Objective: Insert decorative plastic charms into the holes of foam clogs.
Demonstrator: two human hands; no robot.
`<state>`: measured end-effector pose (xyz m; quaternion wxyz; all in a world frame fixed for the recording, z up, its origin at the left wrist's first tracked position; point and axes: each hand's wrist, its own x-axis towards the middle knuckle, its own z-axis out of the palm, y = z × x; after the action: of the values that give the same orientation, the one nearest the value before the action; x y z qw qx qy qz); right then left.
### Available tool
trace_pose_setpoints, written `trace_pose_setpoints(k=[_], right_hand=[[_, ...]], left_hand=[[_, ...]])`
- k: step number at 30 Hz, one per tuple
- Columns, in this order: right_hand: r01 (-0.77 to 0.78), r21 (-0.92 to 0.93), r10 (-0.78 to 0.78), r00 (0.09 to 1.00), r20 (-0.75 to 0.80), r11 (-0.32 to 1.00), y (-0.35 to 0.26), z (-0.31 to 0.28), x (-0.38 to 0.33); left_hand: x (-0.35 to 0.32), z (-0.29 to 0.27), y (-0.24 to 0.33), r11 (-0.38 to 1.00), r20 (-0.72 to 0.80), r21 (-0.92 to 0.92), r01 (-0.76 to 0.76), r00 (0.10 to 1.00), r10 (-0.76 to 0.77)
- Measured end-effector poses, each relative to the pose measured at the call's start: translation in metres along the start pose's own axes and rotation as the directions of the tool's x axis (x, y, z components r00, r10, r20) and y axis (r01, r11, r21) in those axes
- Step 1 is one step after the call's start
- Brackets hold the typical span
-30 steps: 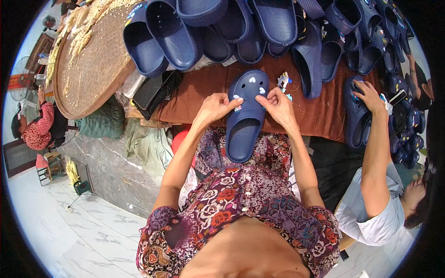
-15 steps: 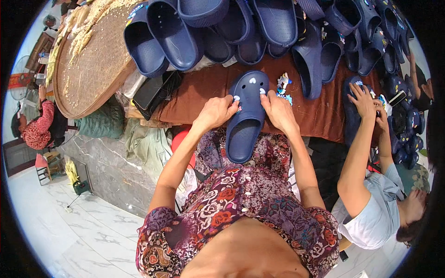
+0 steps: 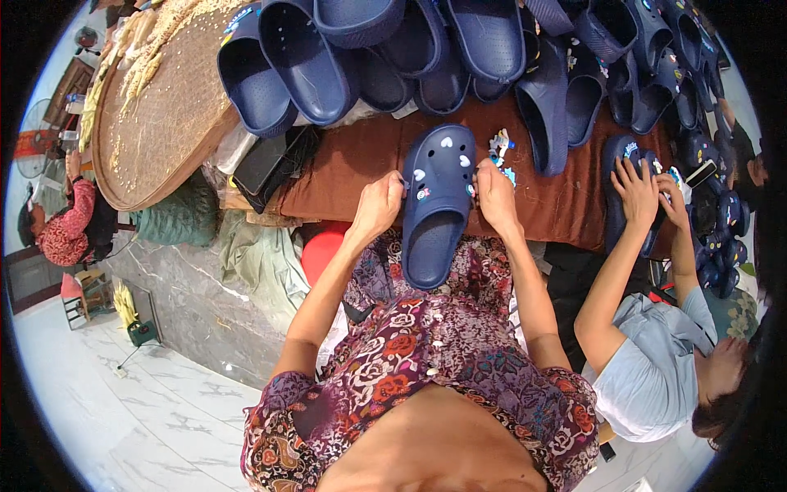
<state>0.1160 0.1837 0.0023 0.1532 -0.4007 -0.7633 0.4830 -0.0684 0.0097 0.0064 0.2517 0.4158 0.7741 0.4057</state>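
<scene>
Clog of navy-blue foam (image 3: 433, 202) between bare left hand (image 3: 375, 207) and bare right hand (image 3: 497, 197).

It lies across the near edge of the brown-cloth-covered worktop (image 3: 340, 168), toe toward the far edge, heel toward the person. The hands are apart, fingers curled in at its opposite sides; whether either is firmly clamped on it, I cannot tell. White heart-shaped charms (image 3: 447, 142) and small round coloured charms (image 3: 423, 193) sit on its upper. Beyond the right hand lies a cluster of white-and-blue charms (image 3: 498, 145). More navy-blue foam clogs (image 3: 488, 49) crowd the far edge; toward the right edge, a co-worker's hand (image 3: 635, 195) rests on another.
</scene>
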Motion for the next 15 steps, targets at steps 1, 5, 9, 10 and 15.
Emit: trace_pose_setpoints(k=[1,5,9,10,15], right_hand=[[0.001,0.000,-0.001,1.000,0.002,1.000,0.002,0.000,0.001],[-0.048,-0.243,0.024,0.995,-0.101,0.969,-0.003,-0.012,0.003],[0.091,-0.244,-0.140,0.971,-0.194,0.966,0.008,-0.022,0.013],[0.096,-0.260,-0.151,0.969,-0.198,0.961,0.008,-0.024,0.015],[0.207,-0.228,-0.270,0.918,-0.292,0.951,-0.024,-0.026,0.016]], left_hand=[[-0.001,-0.002,0.001,0.995,0.046,-0.074,0.066,0.997,-0.063],[0.003,-0.008,0.014,0.992,0.028,-0.066,0.107,0.994,-0.105],[0.024,-0.017,0.034,0.999,-0.008,-0.032,0.044,0.999,-0.044],[0.030,-0.018,0.042,0.999,0.000,-0.050,0.018,1.000,-0.018],[0.053,-0.012,0.065,0.989,-0.012,-0.087,-0.122,0.993,0.121]])
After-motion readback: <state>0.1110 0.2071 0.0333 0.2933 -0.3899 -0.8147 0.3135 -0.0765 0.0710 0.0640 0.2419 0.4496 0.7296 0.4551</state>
